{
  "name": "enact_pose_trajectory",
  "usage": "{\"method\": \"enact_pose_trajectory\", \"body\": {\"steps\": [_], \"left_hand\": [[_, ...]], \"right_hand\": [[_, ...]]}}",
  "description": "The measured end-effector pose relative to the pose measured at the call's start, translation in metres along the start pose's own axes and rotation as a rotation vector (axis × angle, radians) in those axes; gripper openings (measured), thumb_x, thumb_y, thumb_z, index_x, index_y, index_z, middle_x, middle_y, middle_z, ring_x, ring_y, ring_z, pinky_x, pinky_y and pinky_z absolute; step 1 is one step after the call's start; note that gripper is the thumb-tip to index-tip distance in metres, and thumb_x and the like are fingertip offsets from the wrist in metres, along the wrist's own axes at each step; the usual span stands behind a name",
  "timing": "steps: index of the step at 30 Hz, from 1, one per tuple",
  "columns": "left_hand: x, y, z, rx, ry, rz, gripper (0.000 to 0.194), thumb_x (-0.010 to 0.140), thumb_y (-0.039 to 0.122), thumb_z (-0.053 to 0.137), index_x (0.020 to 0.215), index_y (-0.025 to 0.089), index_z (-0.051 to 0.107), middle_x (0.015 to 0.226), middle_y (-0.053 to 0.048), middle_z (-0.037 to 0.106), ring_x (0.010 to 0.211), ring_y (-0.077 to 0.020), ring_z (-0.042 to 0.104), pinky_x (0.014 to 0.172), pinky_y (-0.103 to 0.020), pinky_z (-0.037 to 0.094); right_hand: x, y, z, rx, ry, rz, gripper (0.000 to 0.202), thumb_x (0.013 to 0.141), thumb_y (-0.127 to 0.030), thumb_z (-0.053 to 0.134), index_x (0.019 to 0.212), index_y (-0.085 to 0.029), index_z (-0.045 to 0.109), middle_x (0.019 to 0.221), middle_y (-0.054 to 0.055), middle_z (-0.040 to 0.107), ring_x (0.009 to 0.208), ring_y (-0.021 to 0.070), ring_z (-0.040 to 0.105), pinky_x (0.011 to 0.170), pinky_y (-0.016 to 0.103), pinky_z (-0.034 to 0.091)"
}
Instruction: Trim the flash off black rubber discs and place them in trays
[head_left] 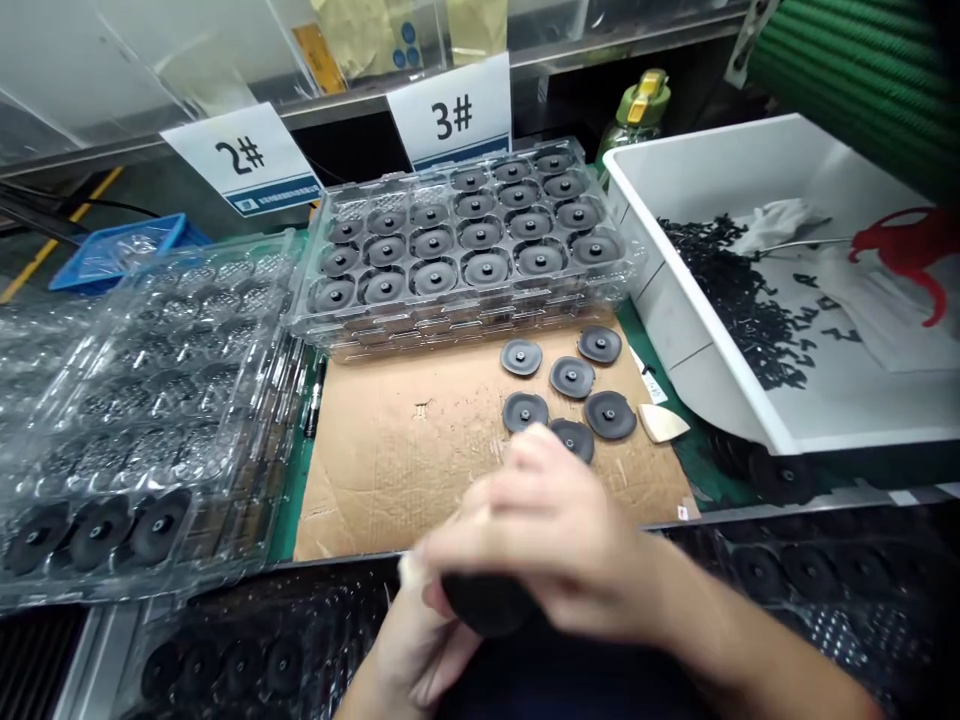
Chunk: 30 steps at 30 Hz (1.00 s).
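Note:
Low in front of my body, my left hand [424,640] and my right hand [551,530] come together around a black round disc [489,604]. My left hand grips its near left side from below, fingers curled. The right hand lies over the top of it, blurred by motion, its fingers bent and closed. Part of the disc is hidden behind the fingers. Just beyond my right hand, several loose black discs [572,377] with small centre posts lie on a cardboard sheet [390,450]. A pale triangular piece [662,423] rests at the sheet's right edge.
Behind the cardboard stands a stack of clear trays [465,300] filled with discs. More clear trays [172,380] are at left, beside a black marker [315,400]. At right, a white bin [697,330] holds small black parts [750,300] and a red-handled tool [907,250].

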<state>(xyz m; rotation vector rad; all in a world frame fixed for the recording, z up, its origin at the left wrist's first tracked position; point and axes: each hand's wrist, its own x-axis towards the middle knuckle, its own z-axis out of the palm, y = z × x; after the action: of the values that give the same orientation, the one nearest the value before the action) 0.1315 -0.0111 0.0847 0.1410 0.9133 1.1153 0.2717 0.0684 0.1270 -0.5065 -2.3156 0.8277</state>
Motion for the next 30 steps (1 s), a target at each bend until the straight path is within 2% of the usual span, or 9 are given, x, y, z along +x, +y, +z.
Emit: {"method": "enact_pose_trajectory", "body": {"steps": [3,5,8,11,14,18,25,28,30], "left_hand": [[-0.005,0.006,0.001,-0.09,-0.05,-0.088,0.053,0.048,0.036,0.082,0.098,0.022,0.067,0.096,-0.004,0.07,0.086,-0.0221,0.065,0.078,-0.03,0.051],[-0.009,0.01,-0.001,-0.162,-0.044,-0.147,0.057,0.049,0.037,0.081,0.102,0.026,0.065,0.104,-0.003,0.068,0.092,-0.0236,0.064,0.081,-0.031,0.05],[-0.014,0.015,-0.006,-0.182,-0.028,-0.176,0.054,0.051,0.033,0.081,0.102,0.025,0.066,0.1,-0.003,0.069,0.088,-0.0227,0.065,0.079,-0.031,0.051],[-0.016,0.018,-0.013,-0.211,-0.052,-0.167,0.045,0.055,0.027,0.08,0.098,0.026,0.067,0.101,-0.002,0.068,0.089,-0.0227,0.065,0.079,-0.031,0.051],[-0.017,0.019,-0.022,-0.243,-0.094,-0.154,0.042,0.055,0.023,0.08,0.095,0.025,0.068,0.102,-0.001,0.068,0.09,-0.0222,0.065,0.079,-0.031,0.051],[-0.016,0.019,-0.034,-0.247,-0.16,-0.068,0.043,0.06,0.022,0.077,0.102,0.023,0.065,0.104,-0.003,0.068,0.092,-0.0219,0.064,0.08,-0.03,0.051],[-0.022,0.02,-0.05,-0.271,-0.174,0.037,0.055,0.053,0.029,0.08,0.106,0.026,0.064,0.107,-0.003,0.068,0.096,-0.0255,0.064,0.083,-0.031,0.05],[-0.024,0.021,-0.053,-0.246,-0.152,0.051,0.058,0.05,0.032,0.081,0.106,0.025,0.064,0.106,-0.004,0.069,0.095,-0.0254,0.064,0.082,-0.031,0.05],[-0.025,0.021,-0.052,-0.209,-0.106,0.06,0.053,0.055,0.029,0.08,0.105,0.023,0.065,0.106,-0.005,0.069,0.097,-0.025,0.063,0.085,-0.032,0.048]], "right_hand": [[-0.003,0.024,0.012,0.038,0.197,0.373,0.022,0.091,-0.019,0.045,0.108,-0.025,0.058,0.099,-0.002,0.065,0.087,0.0138,0.055,0.079,0.029,0.041],[-0.009,0.041,0.031,0.038,0.188,0.534,0.022,0.089,-0.019,0.047,0.108,-0.024,0.058,0.101,0.0,0.065,0.092,0.014,0.057,0.08,0.027,0.045],[-0.025,0.06,0.072,0.029,0.03,0.563,0.03,0.087,-0.016,0.047,0.114,-0.023,0.056,0.101,0.002,0.063,0.089,0.0139,0.06,0.076,0.026,0.049],[-0.042,0.068,0.109,-0.078,0.036,0.603,0.041,0.086,-0.014,0.043,0.125,-0.022,0.049,0.116,0.01,0.053,0.096,0.0209,0.057,0.078,0.037,0.05],[-0.052,0.064,0.123,-0.171,0.044,0.603,0.039,0.086,-0.018,0.043,0.124,-0.024,0.051,0.123,0.012,0.047,0.105,0.0288,0.051,0.085,0.047,0.046],[-0.048,0.06,0.121,-0.235,0.039,0.571,0.038,0.086,-0.019,0.043,0.123,-0.023,0.052,0.121,0.014,0.05,0.105,0.0332,0.051,0.084,0.048,0.046],[-0.017,0.082,0.092,-0.19,0.086,0.531,0.029,0.089,-0.022,0.043,0.117,-0.02,0.052,0.106,0.008,0.061,0.095,0.022,0.06,0.081,0.035,0.049],[0.002,0.049,0.069,-0.151,0.166,0.483,0.032,0.09,-0.023,0.044,0.122,-0.024,0.046,0.114,0.005,0.059,0.098,0.0196,0.057,0.079,0.031,0.048],[0.015,0.017,0.057,-0.07,0.181,0.189,0.031,0.09,-0.021,0.044,0.121,-0.027,0.049,0.105,0.003,0.062,0.09,0.018,0.058,0.071,0.029,0.046]]}}
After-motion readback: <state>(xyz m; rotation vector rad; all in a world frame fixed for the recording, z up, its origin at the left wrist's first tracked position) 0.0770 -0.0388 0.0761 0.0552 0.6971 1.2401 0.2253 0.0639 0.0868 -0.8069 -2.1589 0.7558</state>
